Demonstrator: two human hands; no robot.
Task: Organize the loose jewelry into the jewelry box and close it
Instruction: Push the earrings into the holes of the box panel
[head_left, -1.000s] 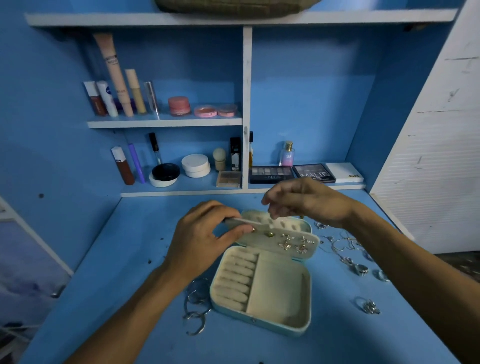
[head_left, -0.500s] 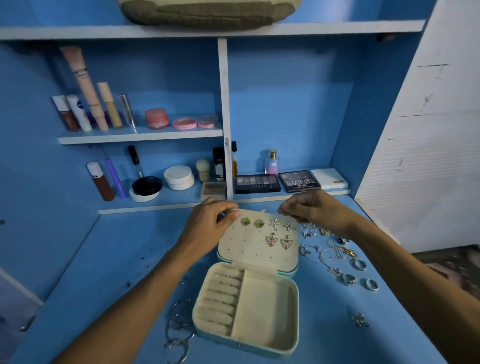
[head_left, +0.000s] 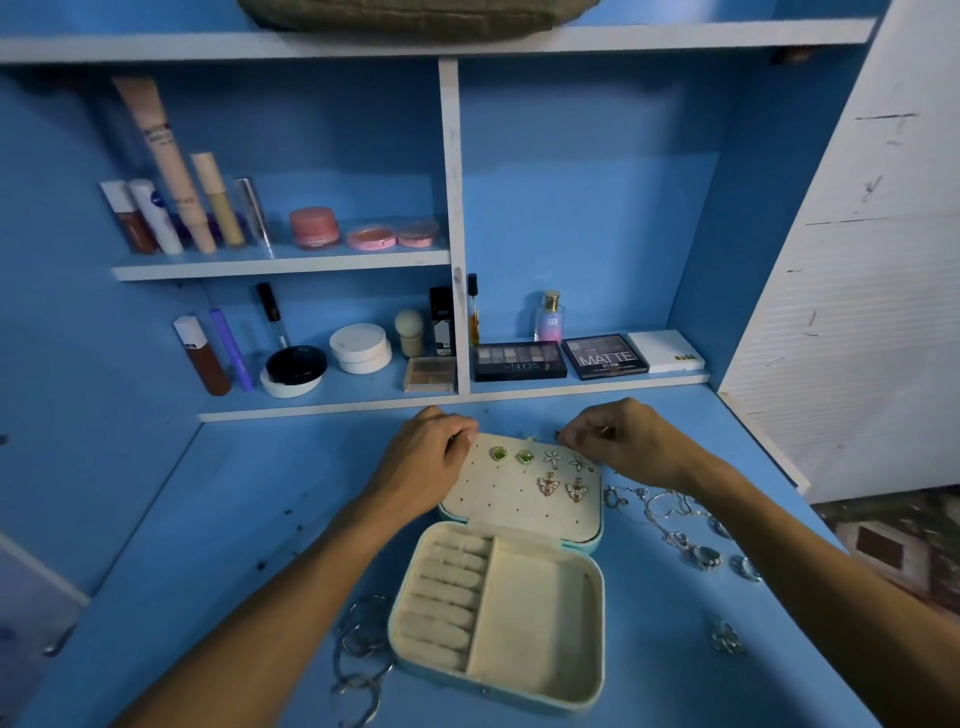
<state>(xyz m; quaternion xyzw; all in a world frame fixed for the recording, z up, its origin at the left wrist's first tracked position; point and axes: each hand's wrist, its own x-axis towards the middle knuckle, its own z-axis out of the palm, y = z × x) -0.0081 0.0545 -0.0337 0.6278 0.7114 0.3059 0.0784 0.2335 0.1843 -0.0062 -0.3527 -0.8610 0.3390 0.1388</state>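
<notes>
Just behind the hands, a shelf (head_left: 332, 406) across the middle of the frame carries eyeshadow palettes (head_left: 519, 360), a perfume bottle (head_left: 549, 317) and other cosmetics. On the blue desk (head_left: 249, 519), a tangle of chains and rings (head_left: 675, 525) lies just right of the jewelry box (head_left: 596, 623), partly hidden by the right forearm. Silver hoops (head_left: 363, 639) lie just beside its lower left side.

The box sits open at lower centre. Its lid (head_left: 498, 504) is laid back toward the shelf, with green studs (head_left: 498, 453), star earrings (head_left: 552, 459) and butterfly earrings (head_left: 548, 485) pinned along its upper right.

The left hand (head_left: 431, 452) grips the lid's upper left corner, fingers curled over the edge. The right hand (head_left: 618, 441) is at the lid's upper right corner, fingertips bunched tight just above the star earrings; whether they pinch anything cannot be told.
</notes>
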